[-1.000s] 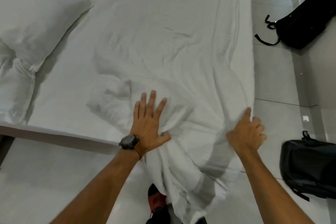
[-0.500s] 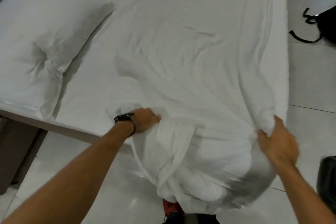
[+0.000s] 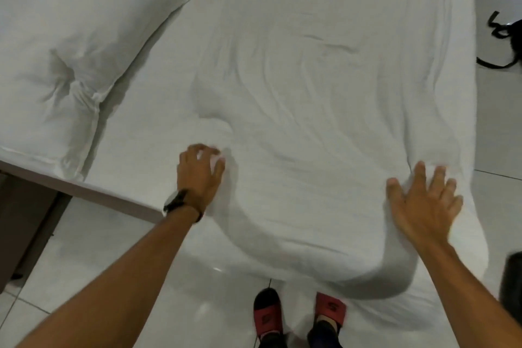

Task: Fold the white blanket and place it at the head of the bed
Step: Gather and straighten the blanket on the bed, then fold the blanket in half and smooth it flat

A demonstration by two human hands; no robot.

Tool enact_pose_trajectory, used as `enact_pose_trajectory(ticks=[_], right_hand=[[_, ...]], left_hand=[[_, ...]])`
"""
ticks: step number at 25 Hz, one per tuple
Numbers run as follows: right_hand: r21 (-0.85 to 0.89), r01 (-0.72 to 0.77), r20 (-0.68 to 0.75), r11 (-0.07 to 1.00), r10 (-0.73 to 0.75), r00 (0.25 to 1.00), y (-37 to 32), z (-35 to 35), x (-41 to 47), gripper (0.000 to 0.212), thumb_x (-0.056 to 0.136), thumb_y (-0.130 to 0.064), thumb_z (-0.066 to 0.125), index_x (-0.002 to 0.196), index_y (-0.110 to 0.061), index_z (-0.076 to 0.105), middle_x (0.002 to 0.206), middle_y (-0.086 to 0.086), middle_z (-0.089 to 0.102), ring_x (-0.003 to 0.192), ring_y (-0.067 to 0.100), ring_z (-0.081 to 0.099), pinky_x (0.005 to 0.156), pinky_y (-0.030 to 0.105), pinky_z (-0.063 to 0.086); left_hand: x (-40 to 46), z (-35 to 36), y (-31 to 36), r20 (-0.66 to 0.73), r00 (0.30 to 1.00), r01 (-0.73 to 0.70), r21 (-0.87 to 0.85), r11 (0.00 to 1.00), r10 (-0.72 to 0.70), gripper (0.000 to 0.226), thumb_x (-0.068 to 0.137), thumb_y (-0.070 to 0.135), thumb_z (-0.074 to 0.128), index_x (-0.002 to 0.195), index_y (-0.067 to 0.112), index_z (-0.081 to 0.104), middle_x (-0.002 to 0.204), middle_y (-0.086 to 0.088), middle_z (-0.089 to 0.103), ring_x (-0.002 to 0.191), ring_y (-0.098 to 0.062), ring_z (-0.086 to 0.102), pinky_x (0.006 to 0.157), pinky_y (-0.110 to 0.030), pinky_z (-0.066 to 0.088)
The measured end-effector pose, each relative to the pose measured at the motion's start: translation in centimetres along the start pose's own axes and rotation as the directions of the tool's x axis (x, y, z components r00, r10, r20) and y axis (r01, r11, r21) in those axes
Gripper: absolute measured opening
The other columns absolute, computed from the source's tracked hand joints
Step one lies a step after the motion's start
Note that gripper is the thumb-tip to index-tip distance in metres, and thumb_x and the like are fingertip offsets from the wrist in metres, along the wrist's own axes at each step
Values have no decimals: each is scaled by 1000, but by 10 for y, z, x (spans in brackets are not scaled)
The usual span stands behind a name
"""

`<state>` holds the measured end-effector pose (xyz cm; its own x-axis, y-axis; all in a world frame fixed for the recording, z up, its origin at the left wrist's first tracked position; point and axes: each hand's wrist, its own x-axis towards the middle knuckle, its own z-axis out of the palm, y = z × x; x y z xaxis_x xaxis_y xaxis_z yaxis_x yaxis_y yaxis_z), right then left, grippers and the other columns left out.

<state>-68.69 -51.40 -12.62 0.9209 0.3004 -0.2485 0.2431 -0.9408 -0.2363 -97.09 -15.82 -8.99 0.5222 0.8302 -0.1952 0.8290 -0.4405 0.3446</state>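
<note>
The white blanket [image 3: 324, 127] lies wrinkled over the right part of the bed [image 3: 147, 110], and its near end hangs over the bed's edge down to the floor. My left hand [image 3: 199, 175], with a black watch on the wrist, curls its fingers round the blanket's left edge near the bed's near side. My right hand [image 3: 423, 200] rests flat on the blanket's right side, fingers spread and pointing away from me.
A white pillow [image 3: 73, 65] lies at the left on the bed. A black bag with straps [image 3: 505, 34] sits on the tiled floor at the far right, another dark bag [image 3: 512, 285] at the near right. My feet in red and black slippers [image 3: 299, 316] stand below the hanging cloth.
The bunched blanket end has been pulled wider and flatter. My left hand moved left along the edge. My right hand let go of its pinch and now lies flat.
</note>
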Motion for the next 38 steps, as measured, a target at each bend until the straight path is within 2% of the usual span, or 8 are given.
enact_pose_trajectory(ticks=[4, 10, 19, 28, 31, 34, 36, 38], right_hand=[[157, -258, -109, 953, 277, 955, 17, -16, 11, 98, 95, -69, 57, 164, -4, 29, 163, 37, 42, 147, 56, 42, 121, 69, 29], [207, -295, 51, 933, 291, 955, 26, -66, -6, 56, 100, -46, 73, 130, -1, 63, 122, 32, 71, 107, 51, 69, 85, 50, 56], [311, -538, 191, 784, 502, 843, 56, -39, -68, 94, 81, -89, 65, 131, -10, 66, 117, 20, 73, 99, 42, 68, 84, 46, 56], [672, -446, 55, 591, 561, 826, 19, -79, -65, 36, 89, -45, 86, 104, -17, 68, 104, 13, 72, 104, 40, 71, 94, 51, 60], [762, -307, -23, 571, 497, 867, -10, -121, -6, 34, 86, -42, 90, 107, -23, 70, 105, 4, 73, 100, 29, 71, 90, 41, 60], [822, -255, 6, 509, 440, 898, -33, -144, 85, 39, 76, -45, 94, 104, -23, 76, 99, -6, 77, 96, 21, 75, 79, 29, 60], [840, -269, 60, 472, 411, 910, -37, -140, 130, 58, 73, -58, 93, 112, -19, 74, 108, -3, 78, 100, 20, 76, 86, 33, 63], [791, -355, 149, 499, 405, 902, -28, -123, 142, 84, 77, -78, 79, 131, -15, 65, 127, 2, 72, 113, 24, 70, 101, 41, 58]], left_hand=[[65, -2, 4, 185, 884, 451, -96, 887, -429, 101, 94, 74, 56, 165, 11, 22, 162, -23, 43, 146, -47, 43, 118, -58, 36], [43, -21, -40, 181, 935, 331, -147, 932, -304, 69, 106, 51, 56, 151, 0, 51, 154, -28, 52, 139, -48, 50, 115, -51, 40], [-54, -20, -82, 157, 928, 372, -312, 874, -339, 78, 86, 81, 60, 111, 7, 68, 111, -22, 70, 101, -40, 63, 89, -47, 49], [-7, -63, -7, 8, 942, 261, -644, 719, -335, 60, 102, 59, 58, 75, 5, 58, 72, -9, 57, 78, -26, 56, 76, -41, 44], [73, -81, 45, -75, 942, 204, -648, 734, -328, 55, 101, 63, 56, 86, 11, 63, 89, -13, 65, 98, -30, 63, 88, -40, 48], [163, -85, 63, -68, 907, 276, -648, 710, -415, 96, 93, 78, 52, 155, 6, 46, 159, -14, 50, 147, -31, 48, 121, -43, 38], [192, -75, 67, -51, 918, 267, -652, 710, -392, 86, 96, 74, 49, 150, 8, 52, 150, -11, 55, 139, -30, 53, 115, -36, 41], [183, -55, 57, -21, 966, 197, -581, 789, -257, 48, 103, 64, 51, 107, 18, 63, 111, -11, 57, 104, -26, 57, 87, -26, 47]])
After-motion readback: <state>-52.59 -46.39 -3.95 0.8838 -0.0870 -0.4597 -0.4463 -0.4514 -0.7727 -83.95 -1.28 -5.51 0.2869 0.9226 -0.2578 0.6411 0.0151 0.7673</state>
